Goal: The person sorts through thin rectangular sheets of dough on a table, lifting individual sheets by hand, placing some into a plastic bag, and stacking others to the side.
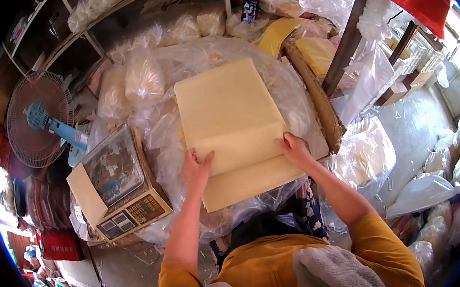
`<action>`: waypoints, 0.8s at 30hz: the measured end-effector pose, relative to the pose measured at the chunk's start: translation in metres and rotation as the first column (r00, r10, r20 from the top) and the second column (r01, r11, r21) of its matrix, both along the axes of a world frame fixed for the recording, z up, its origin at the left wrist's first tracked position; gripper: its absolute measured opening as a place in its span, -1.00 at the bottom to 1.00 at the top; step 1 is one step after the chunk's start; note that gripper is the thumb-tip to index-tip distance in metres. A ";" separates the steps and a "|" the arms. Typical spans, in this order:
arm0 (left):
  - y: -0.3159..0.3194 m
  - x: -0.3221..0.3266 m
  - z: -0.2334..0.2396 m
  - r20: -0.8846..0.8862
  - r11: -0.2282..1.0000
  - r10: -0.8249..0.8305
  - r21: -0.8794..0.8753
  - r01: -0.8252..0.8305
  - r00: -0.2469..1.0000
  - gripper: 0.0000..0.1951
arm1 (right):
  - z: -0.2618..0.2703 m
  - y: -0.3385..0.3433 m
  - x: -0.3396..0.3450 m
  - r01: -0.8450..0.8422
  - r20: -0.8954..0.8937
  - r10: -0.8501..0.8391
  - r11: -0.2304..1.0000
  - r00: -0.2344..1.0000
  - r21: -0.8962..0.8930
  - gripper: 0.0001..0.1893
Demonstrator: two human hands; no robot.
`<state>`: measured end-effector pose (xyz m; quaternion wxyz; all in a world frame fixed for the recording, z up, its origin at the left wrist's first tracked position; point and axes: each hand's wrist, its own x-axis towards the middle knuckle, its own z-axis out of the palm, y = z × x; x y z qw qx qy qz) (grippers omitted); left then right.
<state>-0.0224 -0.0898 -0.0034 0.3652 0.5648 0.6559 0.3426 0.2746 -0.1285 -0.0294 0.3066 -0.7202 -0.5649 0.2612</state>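
Observation:
A stack of thin, pale yellow sheets [227, 107] lies on the plastic-covered table before me. Its near part is lifted or folded over, and more of the same sheets [254, 182] show beneath, reaching towards my body. My left hand [198, 164] grips the left edge of the upper sheets, thumb on top. At their right edge, my right hand [293, 146] pinches the corner between thumb and fingers. How many layers each hand holds cannot be told. Left of the stack stands a digital scale [120, 181] with a worn metal pan and a sheet piece over its near left side.
Crumpled clear plastic [160, 149] surrounds the stack. Filled plastic bags [144, 75] stand at the back left, near an electric fan [39, 117]. A torn cardboard edge [319, 111] borders the right side, beside a dark post [346, 43]. Bagged goods [362, 152] lie further right.

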 end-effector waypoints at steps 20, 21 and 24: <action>0.012 0.019 -0.078 -0.535 0.905 -0.006 0.356 0.232 0.845 -0.29 | -0.017 0.016 -0.031 -0.483 0.760 0.142 0.840 0.635 0.247 -0.43; 0.012 0.020 -0.083 -0.353 0.893 0.094 0.443 0.078 0.931 -0.25 | -0.011 0.013 -0.034 -0.469 0.815 0.122 0.861 0.567 0.197 -0.42; -0.024 0.045 -0.043 0.312 0.946 0.166 0.219 -0.240 0.936 -0.19 | -0.010 -0.008 -0.062 -0.195 0.636 0.130 0.980 0.760 0.033 -0.40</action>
